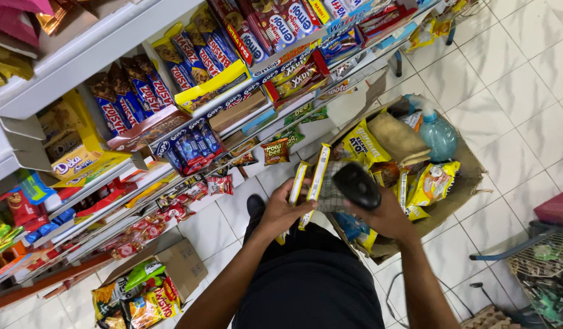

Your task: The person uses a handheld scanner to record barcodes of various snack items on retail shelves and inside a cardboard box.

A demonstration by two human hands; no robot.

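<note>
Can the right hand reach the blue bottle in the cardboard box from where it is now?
Probably not at once. The right hand is shut on a black scanner, so its fingers are busy. The blue bottle stands uncovered in the cardboard box, with nothing over it.

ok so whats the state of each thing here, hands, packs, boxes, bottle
left hand: closed around yellow snack packs, held upright
right hand: gripping a black handheld scanner, aimed at the packs
cardboard box: open on the floor, full of yellow snack bags, a folded cloth on top
blue pump bottle: upright in the box, nearly full
small cardboard box: open, chip bags spilling out
shelves: stocked
</note>
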